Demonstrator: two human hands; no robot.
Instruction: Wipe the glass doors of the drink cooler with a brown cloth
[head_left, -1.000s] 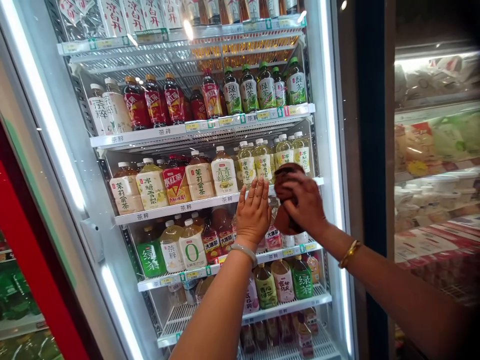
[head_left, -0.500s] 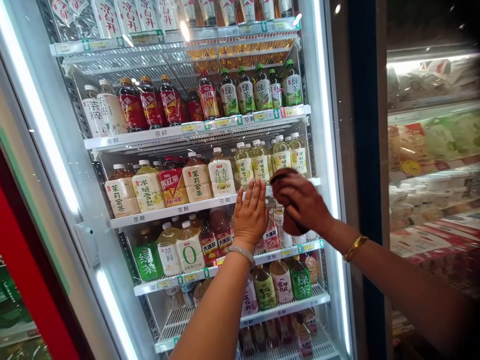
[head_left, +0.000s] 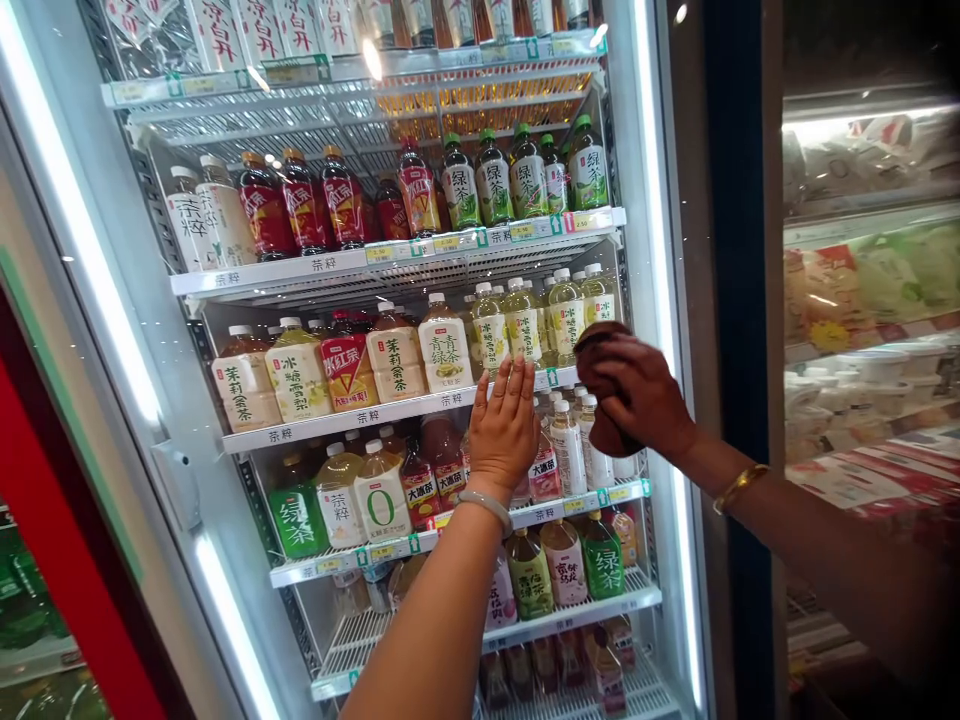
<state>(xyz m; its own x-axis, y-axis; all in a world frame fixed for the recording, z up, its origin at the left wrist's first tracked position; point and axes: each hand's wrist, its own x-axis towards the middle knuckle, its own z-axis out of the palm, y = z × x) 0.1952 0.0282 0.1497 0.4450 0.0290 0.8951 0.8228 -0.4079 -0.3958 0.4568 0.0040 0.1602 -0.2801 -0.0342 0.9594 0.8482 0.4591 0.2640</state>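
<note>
My left hand (head_left: 504, 430) lies flat with outstretched fingers against the glass door (head_left: 315, 125) of a drinks fridge. A pale bangle (head_left: 487, 508) circles its wrist. To the right, my right hand (head_left: 649, 395) is closed around a dark brown cloth (head_left: 604, 365) and holds it at the glass. Part of the cloth hangs below the fingers. A gold bracelet (head_left: 739, 488) is on that wrist. Behind the glass, pear drink bottles (head_left: 525, 325) and white-labelled bottles (head_left: 568, 450) stand near the hands, partly hidden by them.
Shelves (head_left: 397, 250) of bottled tea fill the fridge. A door handle (head_left: 176, 470) is at the left, beside a bright light strip (head_left: 82, 220). A dark frame (head_left: 742, 250) divides this fridge from another chilled case (head_left: 862, 380) with packaged goods on the right.
My right hand has moved to the right with the cloth, uncovering some bottles behind the glass. My left hand stays in place.
</note>
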